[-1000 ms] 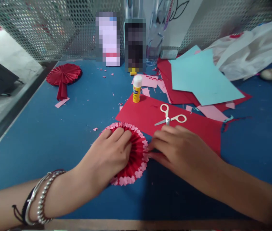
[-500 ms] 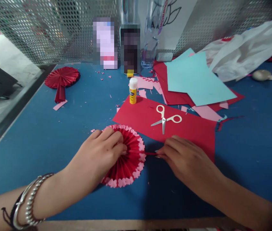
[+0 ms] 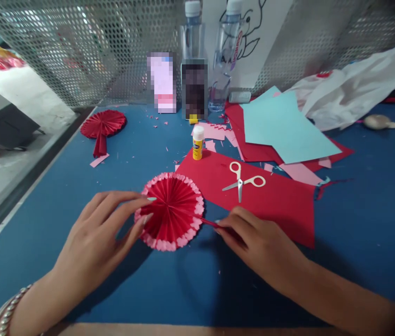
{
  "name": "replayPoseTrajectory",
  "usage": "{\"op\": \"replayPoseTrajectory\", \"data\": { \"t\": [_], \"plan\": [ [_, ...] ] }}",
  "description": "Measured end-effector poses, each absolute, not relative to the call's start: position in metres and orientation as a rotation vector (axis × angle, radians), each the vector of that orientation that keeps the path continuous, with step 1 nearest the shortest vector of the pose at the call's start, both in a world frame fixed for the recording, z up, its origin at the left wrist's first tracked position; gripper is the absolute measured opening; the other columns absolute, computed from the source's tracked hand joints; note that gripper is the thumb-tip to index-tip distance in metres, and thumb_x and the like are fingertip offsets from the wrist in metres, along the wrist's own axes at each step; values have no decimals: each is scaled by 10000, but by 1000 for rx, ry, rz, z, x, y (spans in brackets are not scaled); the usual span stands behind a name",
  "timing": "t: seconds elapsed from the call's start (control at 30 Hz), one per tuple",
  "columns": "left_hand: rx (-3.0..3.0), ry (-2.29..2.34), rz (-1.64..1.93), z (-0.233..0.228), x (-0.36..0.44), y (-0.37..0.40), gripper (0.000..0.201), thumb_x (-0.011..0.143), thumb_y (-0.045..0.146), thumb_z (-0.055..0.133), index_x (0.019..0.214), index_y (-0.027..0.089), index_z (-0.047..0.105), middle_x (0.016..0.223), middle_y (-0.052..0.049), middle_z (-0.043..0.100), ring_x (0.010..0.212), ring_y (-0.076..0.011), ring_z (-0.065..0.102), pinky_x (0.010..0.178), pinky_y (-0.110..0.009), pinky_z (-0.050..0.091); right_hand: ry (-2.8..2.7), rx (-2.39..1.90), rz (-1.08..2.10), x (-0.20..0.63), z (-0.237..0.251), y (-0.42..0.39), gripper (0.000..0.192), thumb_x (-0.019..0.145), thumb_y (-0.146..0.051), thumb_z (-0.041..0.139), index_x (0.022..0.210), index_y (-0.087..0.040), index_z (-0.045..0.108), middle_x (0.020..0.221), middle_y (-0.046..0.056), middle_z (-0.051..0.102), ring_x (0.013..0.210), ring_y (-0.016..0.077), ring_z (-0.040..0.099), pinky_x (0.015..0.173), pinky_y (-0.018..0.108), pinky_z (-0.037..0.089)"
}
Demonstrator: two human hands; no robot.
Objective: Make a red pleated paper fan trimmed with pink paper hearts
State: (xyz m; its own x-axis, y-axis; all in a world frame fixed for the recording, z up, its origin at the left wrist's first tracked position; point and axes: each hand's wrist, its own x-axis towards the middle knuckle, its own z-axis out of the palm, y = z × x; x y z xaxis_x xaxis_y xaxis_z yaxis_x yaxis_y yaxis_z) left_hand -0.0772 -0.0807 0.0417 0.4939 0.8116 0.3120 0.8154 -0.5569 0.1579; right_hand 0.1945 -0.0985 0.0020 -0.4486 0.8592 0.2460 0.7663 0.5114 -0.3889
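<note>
A round pleated red paper fan (image 3: 169,210) with a scalloped pink border faces up above the blue tabletop. Its thin red handle (image 3: 210,223) sticks out to the right, pinched between thumb and fingers of my right hand (image 3: 258,242). My left hand (image 3: 104,231) is open at the fan's left edge, thumb and fingers apart, the tips over the red folds. Whether those tips touch the paper I cannot tell. Just beyond my right hand, white-handled scissors (image 3: 240,182) lie spread on a red paper sheet (image 3: 270,205). A yellow glue stick (image 3: 197,143) stands capped on that sheet's far corner.
A second red paper fan (image 3: 103,123) lies at the far left. Light blue paper (image 3: 284,128) rests on red sheets at the right, beside a white plastic bag (image 3: 361,88). Two phones, one a dark phone (image 3: 195,88), and clear bottles (image 3: 221,74) stand along the mesh partition (image 3: 113,51).
My left hand has let go of the fan's centre and drawn back left, fingers opening. The fan has turned slightly, its handle now slanting down to the right, still in my right hand.
</note>
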Motion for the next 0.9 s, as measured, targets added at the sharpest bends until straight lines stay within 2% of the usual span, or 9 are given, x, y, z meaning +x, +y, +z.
{"op": "replayPoseTrajectory", "data": {
  "t": [0.1,0.17,0.3,0.4,0.5,0.6,0.7,0.77,0.9],
  "plan": [
    [-2714,-1255,-629,41,-71,-94,322,786,122,590,1086,220,527,974,-49,602,889,-198,535,798,-352,421,-2366,-1376,512,176,11,-91,165,868,-303,487,907,-167,573,833,30,595,607,130,578,506,243,412],
    [-2799,-1133,-626,38,-65,-101,271,773,131,620,1026,210,562,886,-28,630,799,-169,547,725,-309,433,-2345,-1353,661,172,20,-83,286,821,-411,536,990,-180,553,847,23,602,636,141,576,505,246,416],
    [-2949,-1068,-586,28,-54,-105,113,803,198,609,914,182,600,748,-10,636,672,-136,540,603,-255,422,-1993,-1430,565,183,25,-46,327,821,-363,536,1101,-202,488,947,52,595,827,177,576,674,297,460],
    [-2947,-988,-530,24,-44,-96,130,829,200,580,957,191,600,807,-7,651,693,-138,538,618,-255,418,-1823,-1473,468,186,14,-8,625,727,-343,637,1248,-151,350,1211,148,487,1060,258,492,826,400,431],
    [-2965,-845,-444,23,-32,-84,187,876,199,505,1047,206,579,965,-13,651,810,-167,542,678,-279,409,-1784,-1510,557,173,3,23,812,646,-386,695,1292,-114,285,1278,200,424,1175,320,393,913,487,350],
    [-3008,-726,-356,24,-22,-76,244,928,171,378,1078,193,569,1033,-16,635,883,-175,531,712,-292,387,-1784,-1510,595,154,-2,44,746,647,-414,684,1255,-151,341,1212,159,492,1134,329,423,899,520,328],
    [-3032,-676,-311,24,-18,-71,287,949,172,310,1032,183,585,1035,-19,631,908,-173,524,729,-298,366,-1784,-1446,591,146,-3,57,412,746,-378,603,1073,-159,483,1029,92,591,997,277,509,843,450,370],
    [-3035,-667,-323,23,-19,-70,280,948,175,316,1006,181,590,1052,-19,626,944,-180,516,755,-307,355,-1780,-1352,598,149,1,55,254,815,-349,527,977,-153,513,927,68,608,872,222,550,776,373,401],
    [-3091,-699,-334,18,-19,-67,198,930,189,390,982,174,581,1094,-19,614,1017,-192,493,814,-323,342,-1882,-1275,608,176,20,12,239,874,-366,445,1002,-172,499,865,38,594,733,167,547,660,294,409]
  ]
}}
